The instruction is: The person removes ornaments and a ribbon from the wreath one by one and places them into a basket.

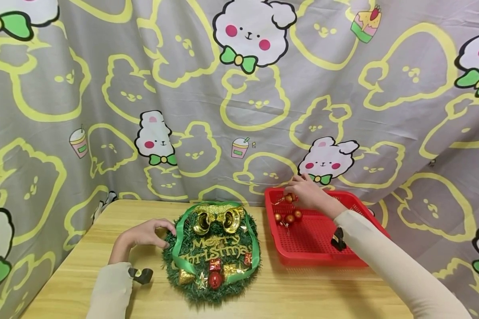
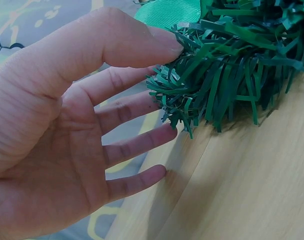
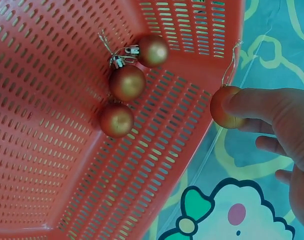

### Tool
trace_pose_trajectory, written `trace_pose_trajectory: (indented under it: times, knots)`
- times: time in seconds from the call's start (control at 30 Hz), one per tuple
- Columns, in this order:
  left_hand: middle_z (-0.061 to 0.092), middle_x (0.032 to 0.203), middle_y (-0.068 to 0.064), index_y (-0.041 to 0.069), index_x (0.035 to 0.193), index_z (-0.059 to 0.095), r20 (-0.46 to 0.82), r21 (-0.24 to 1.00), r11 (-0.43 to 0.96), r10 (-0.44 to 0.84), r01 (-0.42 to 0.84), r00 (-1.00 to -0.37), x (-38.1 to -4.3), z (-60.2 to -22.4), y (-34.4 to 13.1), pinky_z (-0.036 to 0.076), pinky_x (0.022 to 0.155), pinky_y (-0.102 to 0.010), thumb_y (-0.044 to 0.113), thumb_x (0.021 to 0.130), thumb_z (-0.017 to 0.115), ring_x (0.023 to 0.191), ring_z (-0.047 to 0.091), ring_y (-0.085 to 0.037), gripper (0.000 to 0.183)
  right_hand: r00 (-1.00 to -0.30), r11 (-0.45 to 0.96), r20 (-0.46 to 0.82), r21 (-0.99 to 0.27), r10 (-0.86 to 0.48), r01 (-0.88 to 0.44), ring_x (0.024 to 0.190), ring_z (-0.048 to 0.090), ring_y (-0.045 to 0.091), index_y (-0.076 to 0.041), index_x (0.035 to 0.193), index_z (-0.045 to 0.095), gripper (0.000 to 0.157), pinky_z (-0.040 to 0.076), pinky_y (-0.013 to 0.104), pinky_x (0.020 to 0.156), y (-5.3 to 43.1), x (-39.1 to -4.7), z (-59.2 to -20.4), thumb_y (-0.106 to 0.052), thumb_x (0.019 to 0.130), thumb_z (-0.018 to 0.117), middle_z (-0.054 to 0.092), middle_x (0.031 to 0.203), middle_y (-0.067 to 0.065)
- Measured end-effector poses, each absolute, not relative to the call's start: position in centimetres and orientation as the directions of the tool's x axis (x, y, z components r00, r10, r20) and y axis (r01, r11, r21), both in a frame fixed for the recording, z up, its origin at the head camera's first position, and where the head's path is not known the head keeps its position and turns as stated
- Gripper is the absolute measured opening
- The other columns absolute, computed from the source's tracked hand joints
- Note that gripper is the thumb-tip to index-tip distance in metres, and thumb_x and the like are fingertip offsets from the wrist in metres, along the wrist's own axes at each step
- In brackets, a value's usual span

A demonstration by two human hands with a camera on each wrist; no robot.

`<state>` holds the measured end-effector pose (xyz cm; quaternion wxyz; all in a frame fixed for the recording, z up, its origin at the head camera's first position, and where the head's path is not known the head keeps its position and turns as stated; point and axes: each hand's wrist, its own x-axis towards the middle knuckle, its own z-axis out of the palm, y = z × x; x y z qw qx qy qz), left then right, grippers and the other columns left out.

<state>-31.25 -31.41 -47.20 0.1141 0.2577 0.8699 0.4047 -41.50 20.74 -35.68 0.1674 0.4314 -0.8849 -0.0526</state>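
A green tinsel Christmas wreath (image 1: 201,294) lies on the table, with gold bells (image 1: 231,220), gold lettering, a green ribbon (image 1: 179,239) and a red ball (image 1: 215,279) on it. At its left edge, my left hand (image 1: 147,234) pinches the tinsel (image 2: 212,75) between thumb and fingertips, the lower fingers spread apart. Over the back left of the red basket (image 1: 327,258), my right hand (image 1: 309,192) holds a gold Christmas ball (image 3: 225,107) between thumb and fingers. A string loop rises from that ball. Inside the basket rest three more gold balls (image 3: 127,83).
The wooden table (image 1: 151,292) carries the wreath at its middle and the basket to the right. Behind and beside it hangs a grey curtain (image 1: 207,102) with cartoon prints, close to the basket's far rim.
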Motion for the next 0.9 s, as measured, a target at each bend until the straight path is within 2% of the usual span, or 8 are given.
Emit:
trace_pose_trajectory:
  times: [0.17,0.47,0.63,0.77,0.9]
  knots:
    - [0.061,0.128,-0.014,0.009,0.110,0.071,0.012,0.777,0.520,0.550,0.354,-0.835,-31.21,-47.05,-31.35,0.039,0.105,-0.061,0.011,0.080,0.079,0.125,0.050,-0.037,0.031,-0.579,0.629,0.251,0.241,-0.776,-0.739,0.100,0.056,0.028,-0.011,0.097,0.076,0.030,0.038,0.048,0.084,20.86,-41.72,-35.65,-0.009,0.071,0.089,0.073,0.101,0.005]
    - [0.061,0.129,-0.014,0.010,0.110,0.071,0.010,0.777,0.523,0.546,0.350,-0.838,-31.18,-47.01,-31.33,0.039,0.105,-0.063,0.011,0.080,0.079,0.126,0.050,-0.038,0.031,-0.581,0.632,0.251,0.251,-0.774,-0.733,0.101,0.058,0.029,-0.012,0.096,0.076,0.029,0.039,0.053,0.087,21.09,-42.05,-35.64,-0.011,0.071,0.090,0.073,0.099,0.004]
    - [0.062,0.127,-0.013,0.010,0.109,0.071,0.013,0.768,0.532,0.545,0.358,-0.838,-31.21,-47.15,-31.43,0.040,0.105,-0.061,0.012,0.080,0.079,0.124,0.051,-0.034,0.030,-0.579,0.630,0.255,0.232,-0.774,-0.741,0.101,0.058,0.028,-0.012,0.095,0.075,0.026,0.039,0.053,0.089,21.07,-42.02,-35.74,-0.010,0.072,0.089,0.074,0.099,0.003]
    - [0.061,0.127,-0.011,0.011,0.110,0.072,0.006,0.764,0.540,0.539,0.352,-0.842,-31.25,-47.31,-31.47,0.040,0.105,-0.058,0.013,0.080,0.080,0.123,0.051,-0.027,0.031,-0.554,0.611,0.266,0.244,-0.789,-0.753,0.098,0.055,0.027,-0.012,0.093,0.075,0.026,0.037,0.050,0.084,21.05,-42.05,-36.12,-0.009,0.071,0.089,0.073,0.097,0.002]
    - [0.061,0.128,-0.012,0.010,0.110,0.071,0.010,0.770,0.531,0.545,0.354,-0.838,-31.26,-47.29,-31.45,0.041,0.104,-0.059,0.012,0.080,0.079,0.124,0.051,-0.030,0.032,-0.536,0.595,0.265,0.270,-0.802,-0.757,0.096,0.054,0.027,-0.013,0.093,0.075,0.027,0.038,0.049,0.082,21.01,-42.14,-36.63,-0.006,0.071,0.090,0.073,0.096,0.002]
